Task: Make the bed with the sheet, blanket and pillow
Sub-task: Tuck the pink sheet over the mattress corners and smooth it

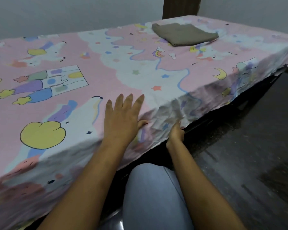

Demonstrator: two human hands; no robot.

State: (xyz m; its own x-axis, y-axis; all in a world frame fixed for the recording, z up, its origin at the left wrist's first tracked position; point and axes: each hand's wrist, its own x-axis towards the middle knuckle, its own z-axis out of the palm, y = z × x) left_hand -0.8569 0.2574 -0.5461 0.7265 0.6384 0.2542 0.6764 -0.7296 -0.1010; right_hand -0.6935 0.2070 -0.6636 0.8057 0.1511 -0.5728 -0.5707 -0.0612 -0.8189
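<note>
A knee (150, 193) in pale blue-grey trousers sits nearest, above a dark floor (249, 146). The left hand (121, 117) lies flat on the bed's near edge, fingers straight and spread, pressing a pink cartoon-print sheet (123, 72). Just beside it, the right hand (176, 133) curls its fingers around the sheet's hanging edge. The sheet covers the whole mattress. A folded grey-brown blanket (184, 34) rests near the far corner.
</note>
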